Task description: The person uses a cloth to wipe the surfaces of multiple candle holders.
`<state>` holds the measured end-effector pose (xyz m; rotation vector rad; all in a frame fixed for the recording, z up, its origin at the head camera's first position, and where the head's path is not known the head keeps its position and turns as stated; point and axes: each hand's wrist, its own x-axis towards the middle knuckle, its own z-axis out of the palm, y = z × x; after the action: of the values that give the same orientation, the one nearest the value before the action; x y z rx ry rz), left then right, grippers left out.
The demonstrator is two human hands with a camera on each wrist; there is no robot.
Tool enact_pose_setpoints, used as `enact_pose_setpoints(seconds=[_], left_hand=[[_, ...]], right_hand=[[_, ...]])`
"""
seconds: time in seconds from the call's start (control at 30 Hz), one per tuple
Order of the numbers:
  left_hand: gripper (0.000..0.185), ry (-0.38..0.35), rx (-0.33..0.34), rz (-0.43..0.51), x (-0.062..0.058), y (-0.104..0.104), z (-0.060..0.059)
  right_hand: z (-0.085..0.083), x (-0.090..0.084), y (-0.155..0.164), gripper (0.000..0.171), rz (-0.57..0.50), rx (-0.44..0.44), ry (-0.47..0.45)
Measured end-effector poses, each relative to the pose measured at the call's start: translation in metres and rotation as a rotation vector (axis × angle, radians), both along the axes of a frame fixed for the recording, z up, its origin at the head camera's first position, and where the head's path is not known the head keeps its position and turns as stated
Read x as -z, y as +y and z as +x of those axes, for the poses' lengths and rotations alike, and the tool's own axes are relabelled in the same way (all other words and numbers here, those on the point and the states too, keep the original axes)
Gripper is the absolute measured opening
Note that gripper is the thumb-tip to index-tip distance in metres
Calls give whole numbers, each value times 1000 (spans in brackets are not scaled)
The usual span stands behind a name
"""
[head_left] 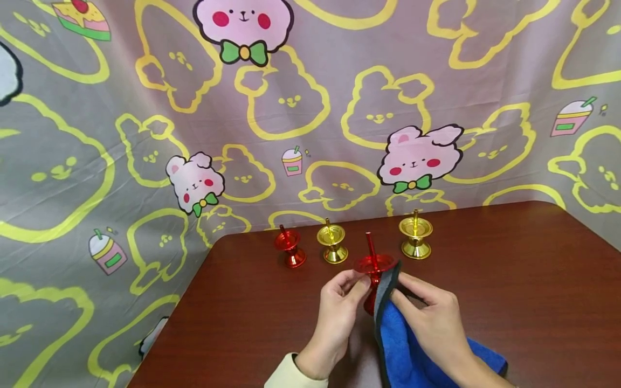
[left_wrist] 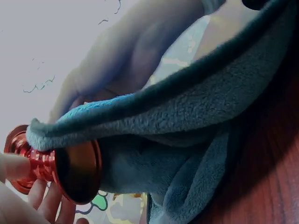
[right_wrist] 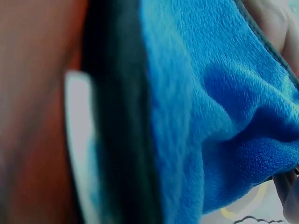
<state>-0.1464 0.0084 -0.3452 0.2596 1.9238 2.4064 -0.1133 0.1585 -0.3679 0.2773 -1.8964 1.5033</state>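
Note:
A shiny red candle holder [head_left: 373,262], with a dish and a thin upright tube on top, is in my left hand [head_left: 333,312]. The thumb and fingers grip it at the narrow waist below the dish; the left wrist view shows the hollow foot [left_wrist: 77,170]. My right hand [head_left: 436,318] pinches the edge of a blue and grey cloth [head_left: 402,345] against the holder's right side. From there the cloth hangs down in folds toward the table. Blue pile of the cloth [right_wrist: 187,107] fills much of the right wrist view.
Behind the hands, a smaller-looking red candle holder [head_left: 291,249] and two gold ones, one at centre [head_left: 333,245] and one farther right [head_left: 416,237], stand upright on the dark reddish wooden table [head_left: 533,280]. A cartoon-patterned curtain [head_left: 291,124] hangs along the table's back and left.

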Motion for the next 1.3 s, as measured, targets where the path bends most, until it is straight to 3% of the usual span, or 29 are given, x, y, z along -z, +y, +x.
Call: enact_pose_setpoints(seconds=[0.1,0.23,0.43,0.87,1.1,1.3], left_hand=[[21,15,-20,-23,-1,1,3],[28,22,-3,6,-3,-1,5],[32,2,85,61,-3,-10,2],[26,13,277,229,-5,-20,-2],[26,27,305,252,-8,-20,-2],[14,43,310,237,-8,-20,-2]], right_hand=[[0,-2,0,44,108,14,132],[5,-5,-2,50,188,-4,209],[12,-5,-6,52,157,-40,272],[15,-22,-2,39,-27,-277,98],[14,-24,2,37,-172,-373,18],[11,-22,6,34,-257,-467,-22]])
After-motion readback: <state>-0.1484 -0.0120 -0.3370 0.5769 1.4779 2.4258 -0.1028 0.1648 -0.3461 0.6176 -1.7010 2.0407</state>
